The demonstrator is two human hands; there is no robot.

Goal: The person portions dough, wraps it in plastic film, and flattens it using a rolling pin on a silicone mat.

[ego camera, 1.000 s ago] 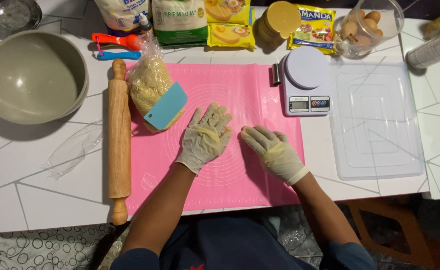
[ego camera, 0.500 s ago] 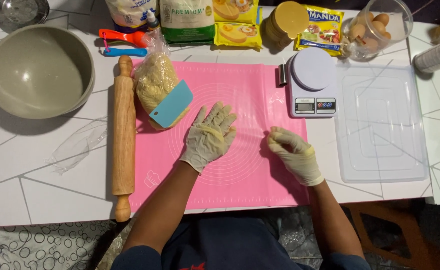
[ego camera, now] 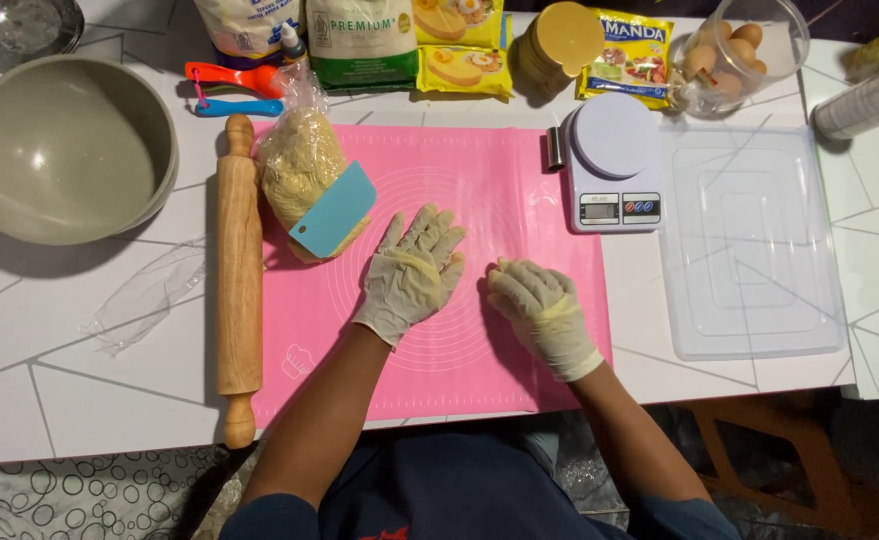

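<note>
White tiled surface point(ego camera: 80, 370) is laid out for baking. Looks like the smoothing-the-mat stage: left hand point(ego camera: 415, 272) is spread flat on the pink silicone mat point(ego camera: 480, 190), right hand point(ego camera: 540, 312) is half curled with fingertips down, and neither holds anything. Rolling pin point(ego camera: 239, 290) lies along the mat's left edge. Bagged dough point(ego camera: 305, 180) with a blue scraper point(ego camera: 333, 210) sits top-left, so I'd guess unbagging comes next.

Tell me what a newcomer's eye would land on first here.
The bright pink mat in the middle of the white table, with two gloved hands on it: the left hand spread flat, the right hand curled beside it. Next, the bagged dough with a blue scraper on it at the mat's upper left corner, and the wooden rolling pin along its left edge.
</note>
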